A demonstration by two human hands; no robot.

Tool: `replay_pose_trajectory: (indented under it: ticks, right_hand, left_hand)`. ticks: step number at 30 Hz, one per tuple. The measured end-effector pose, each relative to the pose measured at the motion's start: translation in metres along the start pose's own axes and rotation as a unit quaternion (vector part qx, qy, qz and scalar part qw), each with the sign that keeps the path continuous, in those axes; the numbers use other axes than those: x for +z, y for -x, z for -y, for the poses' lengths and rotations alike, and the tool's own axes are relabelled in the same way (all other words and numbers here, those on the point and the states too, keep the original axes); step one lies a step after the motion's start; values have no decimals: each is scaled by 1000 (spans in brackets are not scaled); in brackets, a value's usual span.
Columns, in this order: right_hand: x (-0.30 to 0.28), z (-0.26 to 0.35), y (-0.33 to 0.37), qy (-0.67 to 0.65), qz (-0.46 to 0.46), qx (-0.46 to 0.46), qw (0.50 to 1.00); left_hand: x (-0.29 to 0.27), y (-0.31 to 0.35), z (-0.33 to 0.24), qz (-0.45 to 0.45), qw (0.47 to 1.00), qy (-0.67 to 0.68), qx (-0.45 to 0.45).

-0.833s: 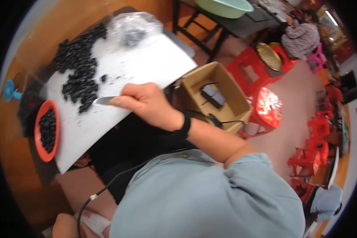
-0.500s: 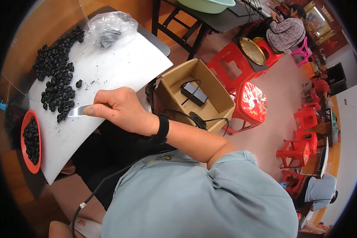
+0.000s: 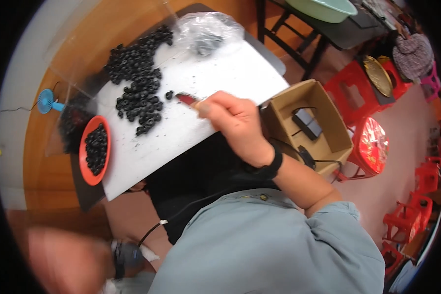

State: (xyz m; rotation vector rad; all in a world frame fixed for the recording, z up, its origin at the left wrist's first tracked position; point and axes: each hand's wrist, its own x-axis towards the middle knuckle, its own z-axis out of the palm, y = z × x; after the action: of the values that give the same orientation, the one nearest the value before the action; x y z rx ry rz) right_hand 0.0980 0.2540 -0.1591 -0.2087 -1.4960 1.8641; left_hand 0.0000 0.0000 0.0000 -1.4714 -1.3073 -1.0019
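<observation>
My right hand (image 3: 235, 122) is closed on a small blade-like tool (image 3: 186, 99) with a reddish tip, a dark band on the wrist. The tip rests on a white board (image 3: 215, 73), just right of a single black round piece (image 3: 169, 94). A loose pile of several black round pieces (image 3: 137, 83) spreads over the board to the left of it. An orange dish (image 3: 83, 166) at the board's left edge holds more black pieces. My left hand (image 3: 68, 259) is a blur at the lower left, with a watch on the wrist; its fingers cannot be made out.
A clear plastic bag (image 3: 208, 32) lies at the board's far end. An open cardboard box (image 3: 328, 117) with dark items stands to the right, red stools (image 3: 372, 147) beyond it. A small blue fan (image 3: 46, 100) sits on the wooden floor. A person (image 3: 414, 54) sits far right.
The tool tip has gone from the pile's lower edge to beside a single piece at its right. My left hand has come into view at the lower left.
</observation>
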Motion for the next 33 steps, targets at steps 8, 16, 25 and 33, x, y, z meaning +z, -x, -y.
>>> replay_pose_trajectory:
  ticks: [8,16,25,33]
  right_hand:
    - [-32,-5,-11,22,-67,30,997]
    - [-32,-9,-10,33,-70,10,997]
    - [-35,-11,-10,73,-43,5,996]
    - [-31,-18,-7,90,-69,-35,993]
  left_hand:
    - [178,66,94,381,915,42,-127]
    - [232,65,104,557,826,-89,-4]
    - [219,69,101,515,855,-57,-10]
    - [222,72,109,573,817,-50,-43]
